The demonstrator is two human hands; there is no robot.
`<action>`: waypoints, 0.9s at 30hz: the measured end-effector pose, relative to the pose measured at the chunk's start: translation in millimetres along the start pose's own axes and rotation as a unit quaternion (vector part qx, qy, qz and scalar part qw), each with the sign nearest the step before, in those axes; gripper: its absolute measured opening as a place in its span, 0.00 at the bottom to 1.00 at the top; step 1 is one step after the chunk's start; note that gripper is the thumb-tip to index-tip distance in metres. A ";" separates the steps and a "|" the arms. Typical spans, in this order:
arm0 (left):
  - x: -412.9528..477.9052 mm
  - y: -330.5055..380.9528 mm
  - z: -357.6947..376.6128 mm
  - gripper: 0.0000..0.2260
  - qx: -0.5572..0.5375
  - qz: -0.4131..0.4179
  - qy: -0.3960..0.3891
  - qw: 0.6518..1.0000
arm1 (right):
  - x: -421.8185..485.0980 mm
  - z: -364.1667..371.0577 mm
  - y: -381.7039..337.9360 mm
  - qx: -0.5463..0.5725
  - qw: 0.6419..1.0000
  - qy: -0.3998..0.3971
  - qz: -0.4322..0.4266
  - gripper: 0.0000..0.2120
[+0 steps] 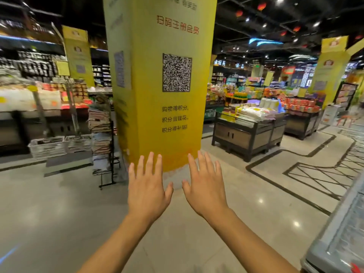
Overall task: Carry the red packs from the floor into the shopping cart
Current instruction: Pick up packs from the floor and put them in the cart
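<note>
The left hand (147,192) and right hand (205,190) are hovering spread and empty before the tall yellow QR-coded pillar (149,115); red packs and shopping cart are not showing, so weight and grip cannot be judged.

Views: one wide-angle camera, worn on the person's head.
Height: the scene is seen from standing head level.
Facing: the lens is turned forward and slightly down, toward a yellow pillar (165,85) straight ahead.
Nearest: both forearms are seen rising from the lower edge, with the left hand (146,191) and right hand (204,189) side by side at centre.
Farther: the floor (59,213) is taken in on both sides, and a display stand (248,134) at right.
Distortion: lines are bent near the edges.
</note>
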State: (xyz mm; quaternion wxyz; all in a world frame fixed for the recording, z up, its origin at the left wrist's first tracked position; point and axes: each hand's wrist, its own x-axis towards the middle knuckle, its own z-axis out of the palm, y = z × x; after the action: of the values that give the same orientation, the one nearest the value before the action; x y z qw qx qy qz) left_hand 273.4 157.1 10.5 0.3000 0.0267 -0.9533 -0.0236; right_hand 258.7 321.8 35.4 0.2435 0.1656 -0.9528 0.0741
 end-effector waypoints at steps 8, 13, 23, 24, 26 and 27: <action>-11.9 -124.4 1.9 0.40 0.086 -0.142 -0.019 0.986 | 67.9 62.1 -119.8 0.068 0.988 -0.032 -0.137 0.36; -24.0 -192.2 -8.1 0.38 0.149 -0.243 -0.049 0.957 | 103.1 105.2 -196.5 0.132 0.961 -0.060 -0.237 0.37; -20.2 -253.8 -20.2 0.38 0.271 -0.423 -0.046 0.863 | 168.3 145.0 -295.1 0.250 0.876 -0.094 -0.401 0.35; -21.1 -256.2 -20.1 0.39 0.279 -0.432 -0.051 0.856 | 173.0 147.8 -300.9 0.250 0.868 -0.108 -0.414 0.35; -26.5 -264.5 -16.8 0.39 0.297 -0.460 -0.057 0.835 | 181.4 151.5 -312.1 0.254 0.854 -0.129 -0.435 0.34; -28.7 -268.6 -15.9 0.39 0.309 -0.472 -0.057 0.824 | 184.2 153.3 -318.3 0.260 0.848 -0.131 -0.442 0.34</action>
State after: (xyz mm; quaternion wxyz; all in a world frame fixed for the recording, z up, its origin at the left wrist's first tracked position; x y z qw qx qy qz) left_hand 315.9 -109.3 -9.2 0.1733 0.5633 -0.7969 0.1325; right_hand 151.0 -61.0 11.3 0.0711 0.6348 -0.7477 0.1814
